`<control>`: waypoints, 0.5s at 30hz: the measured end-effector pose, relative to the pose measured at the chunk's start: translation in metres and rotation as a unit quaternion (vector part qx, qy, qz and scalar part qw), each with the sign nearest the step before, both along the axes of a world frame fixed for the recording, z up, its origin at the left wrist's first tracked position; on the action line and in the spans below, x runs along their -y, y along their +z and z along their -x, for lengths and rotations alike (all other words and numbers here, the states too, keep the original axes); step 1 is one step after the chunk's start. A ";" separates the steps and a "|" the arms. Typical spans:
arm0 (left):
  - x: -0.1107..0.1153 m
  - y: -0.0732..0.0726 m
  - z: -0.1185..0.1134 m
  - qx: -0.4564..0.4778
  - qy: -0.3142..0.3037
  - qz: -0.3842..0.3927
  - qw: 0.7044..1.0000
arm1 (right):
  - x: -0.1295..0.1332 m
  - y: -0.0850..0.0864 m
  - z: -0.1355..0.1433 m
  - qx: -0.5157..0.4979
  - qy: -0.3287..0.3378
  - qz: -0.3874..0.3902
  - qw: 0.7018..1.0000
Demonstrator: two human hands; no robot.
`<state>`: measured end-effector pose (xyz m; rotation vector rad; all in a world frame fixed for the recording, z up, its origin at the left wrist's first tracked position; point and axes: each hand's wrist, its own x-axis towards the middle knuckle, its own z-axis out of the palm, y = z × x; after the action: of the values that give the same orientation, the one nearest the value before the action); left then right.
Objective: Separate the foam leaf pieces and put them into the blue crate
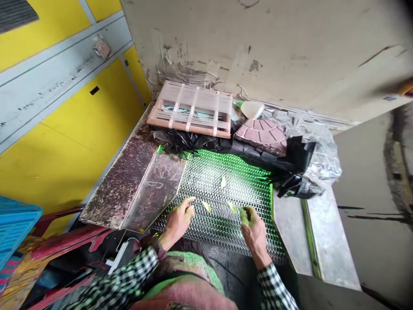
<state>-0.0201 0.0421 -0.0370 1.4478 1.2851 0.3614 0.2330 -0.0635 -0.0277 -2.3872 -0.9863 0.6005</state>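
Mesh tray [226,172]: silver honeycomb pattern, lit bright green from beneath. Leaf pieces [206,206]: pale yellow-green. Sleeves [129,280]: black-and-white check. Wall panels [64,142]: yellow with grey bands. Crate [14,228]: blue. Slatted frame [193,110]: pinkish-beige with white straps. Plastic sheet [245,148]: black. Fan-patterned block [263,135]: dull red.

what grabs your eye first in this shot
The green-lit metal mesh glows at centre, with small yellowish pieces scattered on it. Both hands rest on its near edge: the left hand beside one piece, the right hand green-stained. Behind, a slatted wooden frame lies on crumpled black plastic.
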 end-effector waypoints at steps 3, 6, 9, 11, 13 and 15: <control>-0.002 0.013 0.029 0.020 0.020 0.010 1.000 | -0.014 0.014 0.020 -0.123 0.063 -0.055 0.989; -0.003 0.033 0.056 0.039 0.074 0.013 0.996 | -0.032 0.026 0.064 -0.159 0.168 -0.091 0.969; -0.006 0.056 0.084 0.058 0.137 0.006 0.989 | -0.050 0.034 0.119 -0.157 0.254 -0.118 0.947; -0.012 0.073 0.106 0.068 0.179 -0.009 0.981 | -0.059 0.036 0.154 -0.164 0.291 -0.127 0.934; -0.019 0.090 0.136 0.073 0.220 -0.035 0.972 | -0.066 0.035 0.182 -0.177 0.320 -0.130 0.921; -0.026 0.109 0.176 0.070 0.259 -0.072 0.961 | -0.071 0.031 0.203 -0.185 0.350 -0.122 0.910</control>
<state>-0.1963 0.0682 0.0720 1.1605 1.5349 0.9059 0.0299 0.0074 0.0038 -1.5758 -1.6209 1.0578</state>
